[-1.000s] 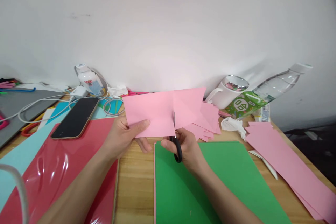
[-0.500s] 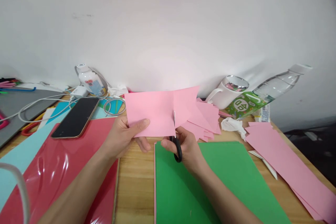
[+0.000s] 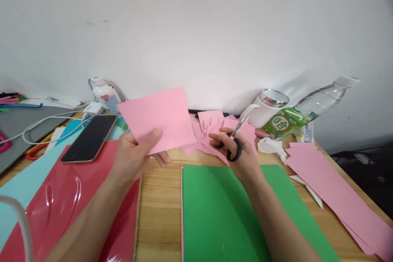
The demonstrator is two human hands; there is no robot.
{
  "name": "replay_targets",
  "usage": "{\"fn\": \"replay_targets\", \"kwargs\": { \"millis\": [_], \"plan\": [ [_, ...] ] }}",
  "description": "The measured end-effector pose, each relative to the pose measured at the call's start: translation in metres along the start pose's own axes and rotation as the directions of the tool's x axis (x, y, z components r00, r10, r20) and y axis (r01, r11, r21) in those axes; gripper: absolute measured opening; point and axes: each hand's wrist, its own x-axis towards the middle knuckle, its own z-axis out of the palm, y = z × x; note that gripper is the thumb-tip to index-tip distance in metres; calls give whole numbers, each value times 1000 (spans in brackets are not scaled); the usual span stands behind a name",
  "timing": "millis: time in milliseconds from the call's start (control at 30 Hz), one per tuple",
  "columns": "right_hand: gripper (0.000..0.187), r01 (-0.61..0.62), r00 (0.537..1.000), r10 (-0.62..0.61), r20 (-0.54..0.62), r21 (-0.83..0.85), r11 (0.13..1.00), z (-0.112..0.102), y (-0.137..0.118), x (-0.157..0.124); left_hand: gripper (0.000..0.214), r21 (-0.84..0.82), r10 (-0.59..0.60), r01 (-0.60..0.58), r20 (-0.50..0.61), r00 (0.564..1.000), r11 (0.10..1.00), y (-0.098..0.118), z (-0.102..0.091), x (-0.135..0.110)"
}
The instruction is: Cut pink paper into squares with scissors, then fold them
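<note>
Clock read from the view's centre, 12 toward the wall. At 9 o'clock, the left hand (image 3: 135, 151) pinches a pink paper piece (image 3: 159, 118) at its lower edge, thumb on the front face, fingers behind, no gap to spare. Paper is held up off the table, tilted, top edge rising to the right. Should handle as very light, fairly stiff for paper, easy to crease; best hold is near an edge, flat thumb, light pressure. Between 3 and 4, the right hand (image 3: 244, 159) has black-handled scissors (image 3: 238, 142) by the loops, fingers loose and partly spread, blades toward 1–2 and apart from the paper; blade gap hard to tell. Scissors likely rigid, heavier, slick at the blades; loops are the place to hold.

Surface: wood-grain table (image 3: 159, 213). At 9, smartphone (image 3: 89, 138) and, just past it, a white bottle (image 3: 106, 94); at 8, glossy film-covered red sheets (image 3: 89, 176). Near centre, a heap of pink pieces (image 3: 211, 120). Toward 5–6, green sheets (image 3: 221, 208). At 3, white mug (image 3: 264, 110); at 4, long pink strips (image 3: 331, 188). Room: pale wall (image 3: 196, 28) at 12; far right dark, blurred.
</note>
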Motion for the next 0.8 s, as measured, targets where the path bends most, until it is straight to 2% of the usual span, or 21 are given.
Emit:
{"fn": "replay_targets", "kwargs": {
  "millis": [33,100,200,267,333,400,467,567,667,700,800],
  "plan": [
    [35,-8,999,9,-38,31,999,-2,1,2,23,0,-23,23,55,998,1000,0,1,-2],
    [41,-46,998,48,-30,58,997,-1,4,3,24,-11,-62,65,186,981,998,-1,3,-5],
    [43,-159,986,153,71,100,982,3,7,-1,24,-41,-90,110,331,939,993,0,3,-9],
    [36,-237,962,216,166,115,965,5,8,-2,24,-54,-101,128,351,931,990,0,1,-9],
    [30,-235,960,213,182,107,966,4,8,-1,21,-42,-115,135,316,942,990,-1,-2,-6],
    [29,-133,989,128,77,66,989,0,7,1,21,12,-133,135,253,958,991,-3,-6,-3],
    [29,20,995,-23,-100,-27,999,-5,5,3,23,73,-151,141,168,974,987,-6,-8,2],
    [31,218,918,-282,-280,-237,947,-9,0,4,17,72,-172,167,73,982,983,-9,-9,6],
    [29,317,844,-444,-302,-387,866,-10,-5,2,17,-23,-216,218,52,975,976,-9,-8,9],
    [29,327,836,-461,-298,-405,854,-9,-5,2,18,-64,-238,241,53,970,968,-8,-8,9],
    [29,320,852,-435,-292,-366,874,-7,-5,1,22,-162,-282,286,52,958,944,-5,-10,10]
  ]
}}
